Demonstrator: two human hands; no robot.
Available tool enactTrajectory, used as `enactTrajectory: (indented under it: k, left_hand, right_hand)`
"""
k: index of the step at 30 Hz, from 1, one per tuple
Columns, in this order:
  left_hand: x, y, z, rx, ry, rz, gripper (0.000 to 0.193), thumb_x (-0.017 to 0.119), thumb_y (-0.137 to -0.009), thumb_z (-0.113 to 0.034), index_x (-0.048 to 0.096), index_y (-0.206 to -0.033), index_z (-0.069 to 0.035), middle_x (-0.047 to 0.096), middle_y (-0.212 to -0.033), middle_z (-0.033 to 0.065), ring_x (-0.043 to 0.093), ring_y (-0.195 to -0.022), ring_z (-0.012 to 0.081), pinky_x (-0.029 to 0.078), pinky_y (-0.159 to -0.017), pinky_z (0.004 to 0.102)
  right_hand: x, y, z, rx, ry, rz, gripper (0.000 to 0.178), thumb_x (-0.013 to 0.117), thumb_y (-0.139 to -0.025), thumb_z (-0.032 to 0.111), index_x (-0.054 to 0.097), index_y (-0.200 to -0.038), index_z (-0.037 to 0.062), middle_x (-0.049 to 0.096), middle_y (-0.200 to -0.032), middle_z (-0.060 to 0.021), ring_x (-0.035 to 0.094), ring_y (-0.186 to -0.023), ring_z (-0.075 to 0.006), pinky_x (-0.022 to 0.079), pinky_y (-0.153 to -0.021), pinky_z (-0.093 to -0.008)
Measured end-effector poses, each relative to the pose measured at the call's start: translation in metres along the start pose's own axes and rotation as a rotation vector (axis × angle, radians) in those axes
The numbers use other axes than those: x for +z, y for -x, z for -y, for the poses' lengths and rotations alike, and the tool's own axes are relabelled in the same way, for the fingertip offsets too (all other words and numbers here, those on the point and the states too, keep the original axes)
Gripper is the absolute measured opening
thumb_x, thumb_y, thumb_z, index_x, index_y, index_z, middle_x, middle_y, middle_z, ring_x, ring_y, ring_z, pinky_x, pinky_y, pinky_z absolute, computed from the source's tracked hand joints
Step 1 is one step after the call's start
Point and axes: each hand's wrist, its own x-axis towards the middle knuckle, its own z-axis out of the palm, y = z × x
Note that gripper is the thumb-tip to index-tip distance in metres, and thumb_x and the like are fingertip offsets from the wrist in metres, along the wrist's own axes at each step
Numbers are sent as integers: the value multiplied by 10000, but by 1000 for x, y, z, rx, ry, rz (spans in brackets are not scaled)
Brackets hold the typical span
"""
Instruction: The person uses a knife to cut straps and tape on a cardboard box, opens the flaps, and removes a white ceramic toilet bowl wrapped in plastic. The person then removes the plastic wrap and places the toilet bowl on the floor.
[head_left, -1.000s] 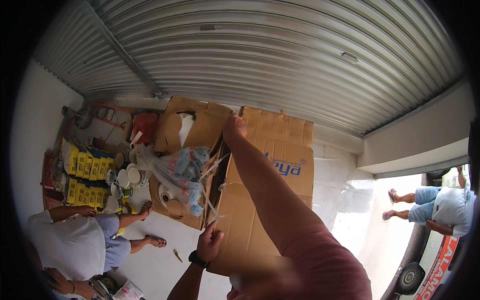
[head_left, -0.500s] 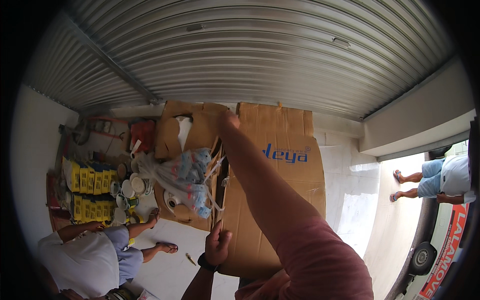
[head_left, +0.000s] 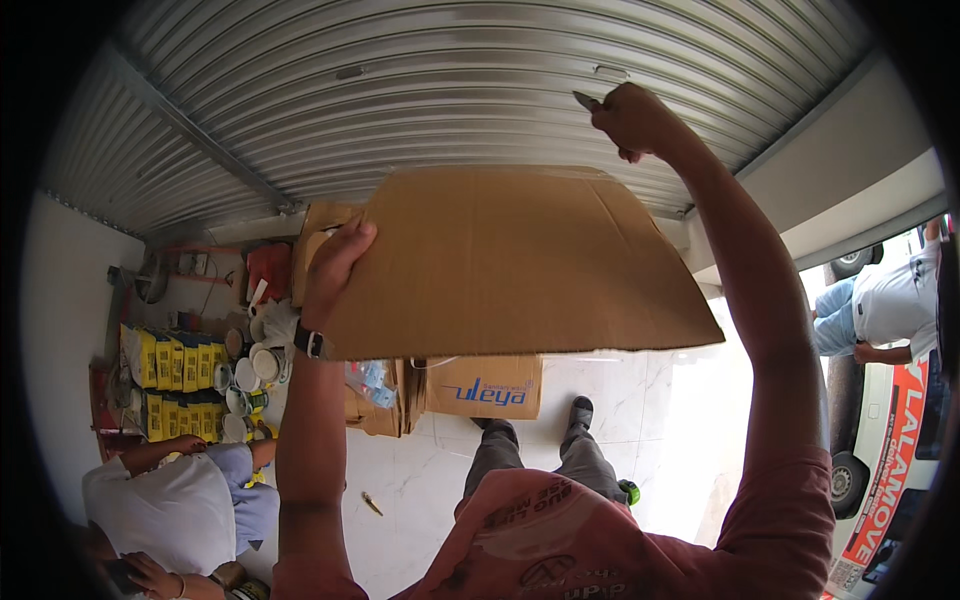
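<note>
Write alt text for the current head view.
The left hand grips a large brown cardboard sheet; the raised right hand holds a small pointed tool before a corrugated metal shutter. Yellow packages and another person appear at left, a van at right.

- One left hand [head_left: 340, 258], one right hand [head_left: 632, 120]
- One raised cardboard piece [head_left: 520, 265]
- One knife with a pointed blade [head_left: 587, 101]
- One wristwatch [head_left: 314, 344]
- One carton with blue lettering [head_left: 490, 388]
- Two dark shoes [head_left: 580, 410]
- Two other people [head_left: 165, 500]
- Two vehicle wheels [head_left: 848, 486]
- Two rows of yellow packs [head_left: 185, 365], too crowded to count singly
- Two oblong slots [head_left: 350, 72] in one metal shutter [head_left: 450, 125]
- One small brass-coloured object [head_left: 371, 503]
</note>
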Motion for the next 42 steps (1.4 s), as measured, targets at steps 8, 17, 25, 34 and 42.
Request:
enactTrajectory:
  k: [8,17,25,34,42]
  left_hand:
    - [77,-219,-132,175,448,-151,625,513,-1091,-195,192,-1538,103,344,-1497,361,537,-1317,404,560,-1096,461]
    - [153,-346,-15,379,-1146,-233,891,680,-967,-373,152,-1638,-118,173,-1669,182,238,-1532,389,383,-1213,532]
    - [179,-429,140,476,-1335,-518,1220,838,-789,-571,150,-1627,-11,217,-1633,262,294,-1506,403,380,-1191,508]
    - [79,-348,188,252,-1055,-368,890,686,-970,-477,214,-1645,-139,249,-1689,132,229,-1566,288,368,-1195,486]
    - [16,-280,224,311,-706,-778,830,691,-963,-477,334,-1598,-79,386,-1613,191,392,-1484,329,393,-1165,413]
  right_hand:
    - [-67,192,-289,495,-322,-59,209,585,-942,94,618,-780,-34,562,-574,-67,557,-381,-148,446,-327,-304]
    - [155,212,-432,686,-759,383,175,653,-926,129,660,-997,-30,638,-738,-59,671,-624,-153,545,-515,-305]
    - [275,90,-328,-104,-295,325,203,731,-836,217,719,-960,57,706,-857,-168,706,-781,-376,584,-739,-454]
    - [316,-82,-244,-673,120,374,442,666,-856,119,609,-1291,74,581,-1351,-124,668,-1089,-340,594,-851,-484]
    - [316,-118,-235,-797,222,556,332,655,-866,124,627,-1195,89,629,-1159,-113,682,-1062,-339,607,-801,-502]
